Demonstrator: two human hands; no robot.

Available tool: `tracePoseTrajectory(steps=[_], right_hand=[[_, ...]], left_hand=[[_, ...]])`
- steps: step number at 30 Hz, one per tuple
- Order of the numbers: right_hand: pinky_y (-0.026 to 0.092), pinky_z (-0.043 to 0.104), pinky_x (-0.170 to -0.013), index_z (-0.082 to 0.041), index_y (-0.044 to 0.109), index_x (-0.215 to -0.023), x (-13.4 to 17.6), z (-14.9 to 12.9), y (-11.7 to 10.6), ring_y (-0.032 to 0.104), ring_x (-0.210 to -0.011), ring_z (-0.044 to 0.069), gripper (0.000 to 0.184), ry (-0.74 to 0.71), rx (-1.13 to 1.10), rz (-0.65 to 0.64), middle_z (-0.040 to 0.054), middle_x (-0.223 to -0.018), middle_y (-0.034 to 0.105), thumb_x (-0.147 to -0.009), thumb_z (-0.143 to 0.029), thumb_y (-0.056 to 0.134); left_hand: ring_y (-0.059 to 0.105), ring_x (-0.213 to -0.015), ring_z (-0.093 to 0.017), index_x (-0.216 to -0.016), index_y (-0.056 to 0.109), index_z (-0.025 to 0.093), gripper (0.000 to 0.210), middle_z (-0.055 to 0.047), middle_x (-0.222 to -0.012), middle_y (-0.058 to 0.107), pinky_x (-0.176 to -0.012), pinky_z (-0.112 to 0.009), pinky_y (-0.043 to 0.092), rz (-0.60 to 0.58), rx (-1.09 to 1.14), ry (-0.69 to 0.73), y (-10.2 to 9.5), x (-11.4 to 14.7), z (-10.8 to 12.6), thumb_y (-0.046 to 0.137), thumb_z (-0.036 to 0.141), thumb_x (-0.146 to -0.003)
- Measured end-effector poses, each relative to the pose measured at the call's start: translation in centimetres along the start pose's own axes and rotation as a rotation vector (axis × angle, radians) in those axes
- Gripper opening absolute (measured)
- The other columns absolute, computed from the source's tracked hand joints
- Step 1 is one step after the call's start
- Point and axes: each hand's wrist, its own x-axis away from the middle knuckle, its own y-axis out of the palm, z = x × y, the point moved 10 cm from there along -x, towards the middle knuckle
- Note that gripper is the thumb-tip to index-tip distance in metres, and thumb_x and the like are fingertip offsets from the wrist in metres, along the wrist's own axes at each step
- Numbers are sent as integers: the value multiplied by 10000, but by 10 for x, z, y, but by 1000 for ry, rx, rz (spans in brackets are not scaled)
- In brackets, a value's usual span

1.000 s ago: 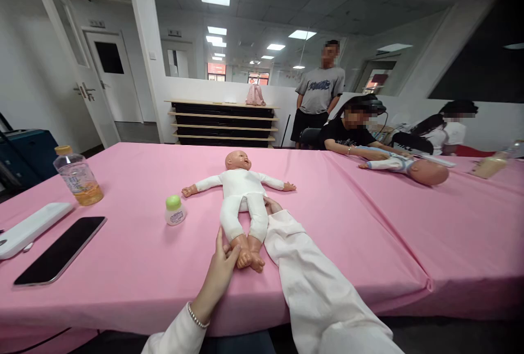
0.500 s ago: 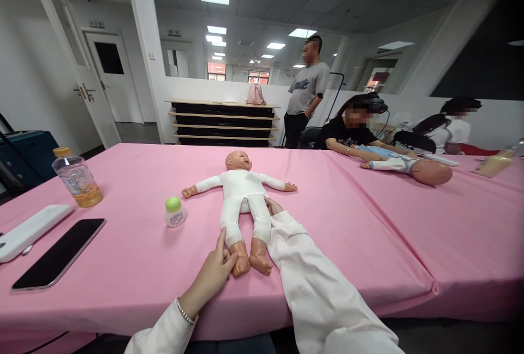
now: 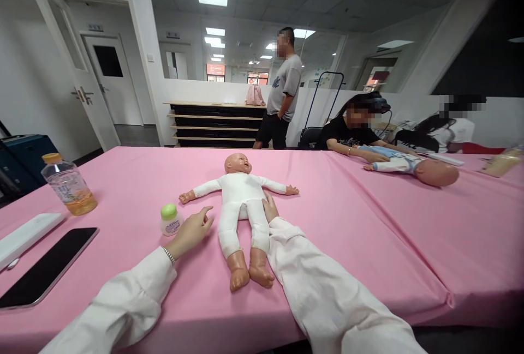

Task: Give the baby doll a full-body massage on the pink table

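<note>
A baby doll (image 3: 241,193) in a white cloth body lies on its back on the pink tablecloth, arms spread and feet toward me. My right hand (image 3: 270,208) rests against the doll's hip, fingers stretched along its side and partly hidden. To the left of the doll's legs, my left hand (image 3: 191,233) hovers above the cloth, holding nothing. Its index finger points toward the doll and the other fingers are loosely bent. Just behind that hand stands a small white jar (image 3: 170,226) with a green lid, its right side close to the knuckles.
On the left are a drink bottle (image 3: 69,185), a black phone (image 3: 49,267) and a white flat device (image 3: 28,237). At the right, a seated person (image 3: 354,130) in a headset handles another doll (image 3: 434,171). Another person (image 3: 284,87) stands behind the table.
My left hand has left the doll's lower leg and moved up and left beside the jar. My right hand stays at the hip. The standing person has moved left.
</note>
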Motion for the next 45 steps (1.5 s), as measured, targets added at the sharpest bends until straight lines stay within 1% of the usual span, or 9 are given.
tracePoseTrajectory(steps=[3,7,10,15,19,25,31,37,45], right_hand=[[431,414,-910,-166,544,-1119,-10,13,10,534,-1047,201,327,30,-21,-72,75,-1155,554,-847,-344,514],[378,369,-986,-212,583,-1096,-18,35,9,500,-1125,211,358,64,-41,-89,46,-1157,588,-782,-367,509],[346,372,-1014,-203,557,-1126,-20,52,3,465,-1171,227,431,83,-87,-55,61,-1203,566,-746,-398,499],[331,349,-1025,-221,547,-1109,-13,74,-4,444,-1196,220,470,200,-171,-27,56,-1245,540,-688,-431,539],[310,376,-1040,-210,557,-1088,-5,71,-4,445,-1195,218,469,237,-239,-46,53,-1228,554,-661,-405,563],[383,382,-985,-218,605,-981,3,66,-6,514,-1109,234,417,271,-373,-4,54,-1123,616,-583,-339,637],[406,391,-963,-214,602,-938,11,62,-8,519,-1096,248,420,331,-406,29,59,-1102,620,-532,-306,659],[431,393,-938,-210,570,-966,23,53,2,543,-1078,247,455,370,-521,-37,66,-1084,632,-539,-318,685],[431,419,-939,-213,585,-954,25,48,1,547,-1080,261,432,326,-512,-43,78,-1089,632,-551,-333,688]], left_hand=[[610,-874,-210,-1310,381,211,474,-62,-970,658,-756,-316,439,-2,72,105,14,-12,7,323,377,-870],[552,-1077,-208,-1283,429,263,426,-28,-1227,564,-895,-346,426,-12,177,235,26,-14,17,300,347,-886],[533,-1114,-196,-1294,426,264,429,-15,-1251,547,-939,-346,419,-27,248,246,30,-14,16,301,321,-887],[511,-1145,-189,-1314,407,269,443,-8,-1286,515,-973,-346,409,-75,317,216,33,-16,12,331,302,-879],[506,-1147,-195,-1287,440,270,418,-9,-1287,515,-987,-356,396,-97,371,180,34,-14,12,338,329,-886],[495,-1154,-190,-1272,462,273,402,-6,-1287,514,-996,-341,385,-95,404,178,32,-8,15,338,308,-892],[510,-1135,-185,-1250,482,278,387,-1,-1272,527,-974,-320,400,-73,418,170,31,-4,15,369,291,-881],[499,-1145,-202,-1238,491,242,391,-31,-1269,528,-980,-348,389,-9,430,93,34,4,12,353,327,-882],[502,-1133,-215,-1239,479,247,395,-55,-1252,535,-973,-369,384,-27,409,81,35,9,14,348,351,-881]])
